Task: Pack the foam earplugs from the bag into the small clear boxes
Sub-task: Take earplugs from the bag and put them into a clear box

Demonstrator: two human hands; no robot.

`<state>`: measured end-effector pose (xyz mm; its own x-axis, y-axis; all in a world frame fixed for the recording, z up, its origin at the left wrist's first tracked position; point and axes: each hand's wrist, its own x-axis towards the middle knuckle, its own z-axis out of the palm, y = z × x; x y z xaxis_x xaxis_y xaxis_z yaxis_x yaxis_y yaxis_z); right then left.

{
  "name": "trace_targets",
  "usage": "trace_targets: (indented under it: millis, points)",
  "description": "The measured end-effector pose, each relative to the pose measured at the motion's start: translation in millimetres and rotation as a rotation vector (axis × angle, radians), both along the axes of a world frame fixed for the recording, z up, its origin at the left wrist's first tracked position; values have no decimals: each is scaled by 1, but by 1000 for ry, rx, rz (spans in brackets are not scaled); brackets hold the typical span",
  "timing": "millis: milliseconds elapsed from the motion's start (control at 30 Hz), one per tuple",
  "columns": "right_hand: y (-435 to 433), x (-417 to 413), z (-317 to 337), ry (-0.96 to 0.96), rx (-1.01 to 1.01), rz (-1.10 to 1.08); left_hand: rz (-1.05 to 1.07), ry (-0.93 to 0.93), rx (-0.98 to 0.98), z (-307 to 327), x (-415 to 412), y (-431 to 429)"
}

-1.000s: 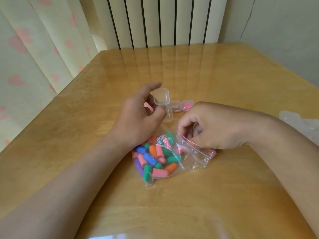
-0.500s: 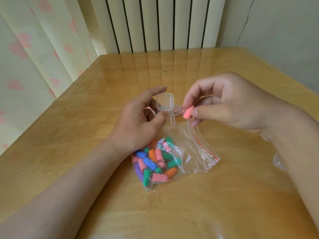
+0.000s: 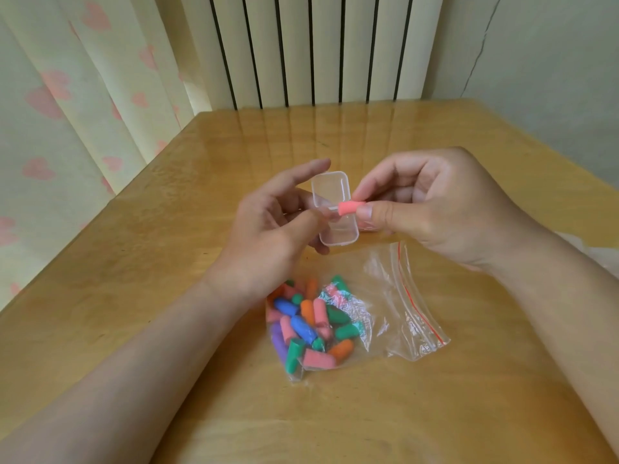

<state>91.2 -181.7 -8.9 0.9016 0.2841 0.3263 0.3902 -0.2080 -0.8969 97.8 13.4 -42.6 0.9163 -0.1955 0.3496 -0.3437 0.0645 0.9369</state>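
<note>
Glossy wooden table (image 3: pixel 435 413) fills the frame, with a white ribbed radiator (image 3: pixel 311 48) and a heart-print curtain (image 3: pixel 67 95) along the top. At centre, the left hand (image 3: pixel 268 229) grips a small clear plastic box (image 3: pixel 330 189), its lid hinged open. Over the box's right edge, the right hand (image 3: pixel 435 209) pinches a pink foam earplug (image 3: pixel 349 208) between thumb and forefinger. Below centre lies a clear zip bag (image 3: pixel 385 296) of multicoloured foam earplugs (image 3: pixel 308 326).

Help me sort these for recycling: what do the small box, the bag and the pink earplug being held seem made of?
The small clear box looks like hard plastic: see-through, glossy, with crisp moulded edges. The bag seems to be thin soft plastic film: transparent, shiny and crinkled, with a red-lined zip strip. The pink earplug is likely foam: matte, with no glare.
</note>
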Motion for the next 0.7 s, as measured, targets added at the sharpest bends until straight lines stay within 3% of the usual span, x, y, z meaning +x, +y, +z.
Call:
trace_targets:
  millis: [367,700]
  points:
    - [8,3,-10,-69,-84,-34,-85,68,-79,1,-2,-1]
    - [12,3,-13,-78,-138,-71,-80,43,-17,0,-3,-1]
